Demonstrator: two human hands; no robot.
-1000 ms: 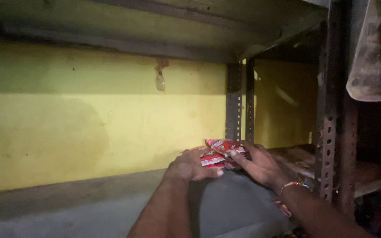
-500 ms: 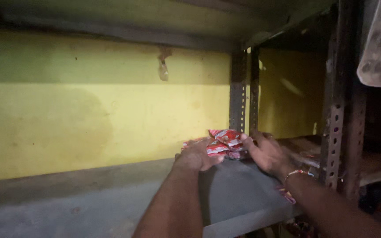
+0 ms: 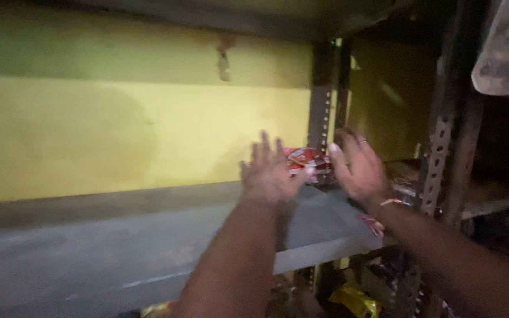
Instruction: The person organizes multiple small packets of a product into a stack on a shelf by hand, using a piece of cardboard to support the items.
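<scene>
I see my left hand (image 3: 269, 171) raised over the grey shelf (image 3: 107, 247), its back toward the camera and its fingers spread apart, gripping nothing. My right hand (image 3: 357, 168) is up beside it, palm turned toward the left hand, fingers loosely extended and also apart; it holds nothing either. A thin bracelet (image 3: 393, 203) sits on the right wrist.

Between the two hands, a little beyond them, lies a small pile of red and white packets (image 3: 304, 160). It rests at the rear right corner of the shelf, close to the yellow wall (image 3: 136, 129) and just beside the perforated metal upright (image 3: 322, 112) of the rack. The view is blurred, so I cannot tell whether my left fingertips touch the packets; the right hand looks just clear of them.

To the right stands another perforated metal post (image 3: 440, 159), with a darker shelf (image 3: 490, 197) behind it carrying things I cannot make out. A worn sack-like object (image 3: 508, 53) hangs at the upper right. Below the front edge of the grey shelf I see yellow wrappers (image 3: 354, 300) in the dim space underneath.
</scene>
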